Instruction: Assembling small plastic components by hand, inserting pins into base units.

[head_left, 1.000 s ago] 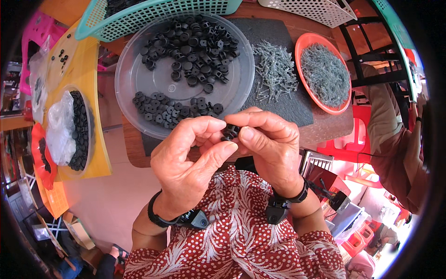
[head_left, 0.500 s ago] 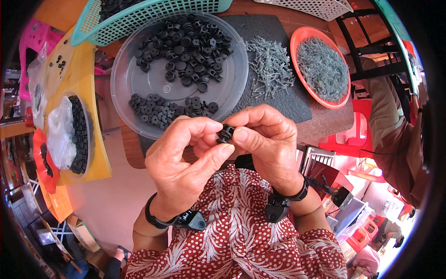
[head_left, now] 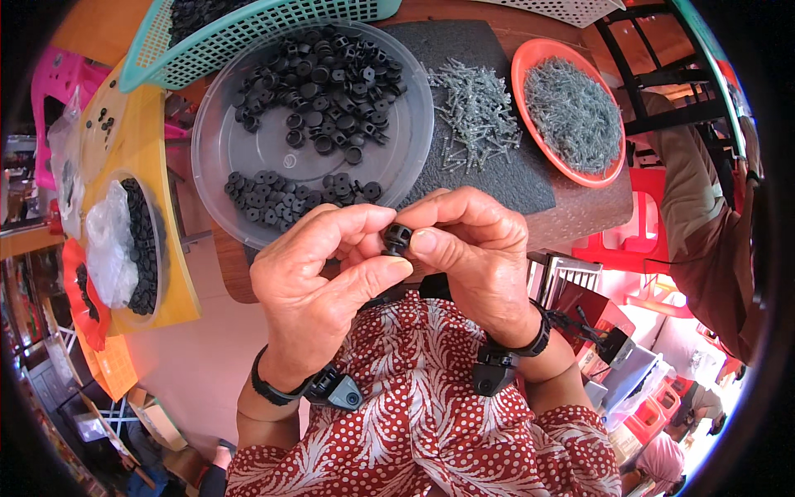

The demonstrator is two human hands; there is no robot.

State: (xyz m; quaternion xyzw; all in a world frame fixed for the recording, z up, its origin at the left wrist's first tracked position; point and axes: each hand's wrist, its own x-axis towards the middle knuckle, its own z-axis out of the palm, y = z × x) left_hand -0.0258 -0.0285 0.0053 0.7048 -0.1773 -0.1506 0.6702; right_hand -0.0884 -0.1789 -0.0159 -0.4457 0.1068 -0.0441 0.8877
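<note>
A small black round plastic part point(head_left: 397, 238) is pinched between both hands above the near edge of the table. My left hand point(head_left: 319, 269) grips it from the left, thumb and fingertips closed round it. From the right, my right hand point(head_left: 472, 248) presses it between thumb and forefinger. Just beyond my fingers lies a clear round tray point(head_left: 265, 157) bearing black caps point(head_left: 319, 87) toward the back and flat black discs point(head_left: 269, 197) toward the front. Loose clear-and-grey screw-like pins point(head_left: 476, 116) are heaped to the right on a dark mat point(head_left: 522, 178).
An orange-red bowl point(head_left: 520, 91) full of similar pins point(head_left: 573, 116) stands at the right. A teal basket point(head_left: 273, 37) is behind the tray. On a yellow table point(head_left: 178, 273) at left sits a tub of black parts point(head_left: 142, 244). A person's leg point(head_left: 696, 190) is at far right.
The black part has turned between my fingers, its two pieces now looking closer together. Both hands have stayed nearly in place, and the whole view has shifted slightly.
</note>
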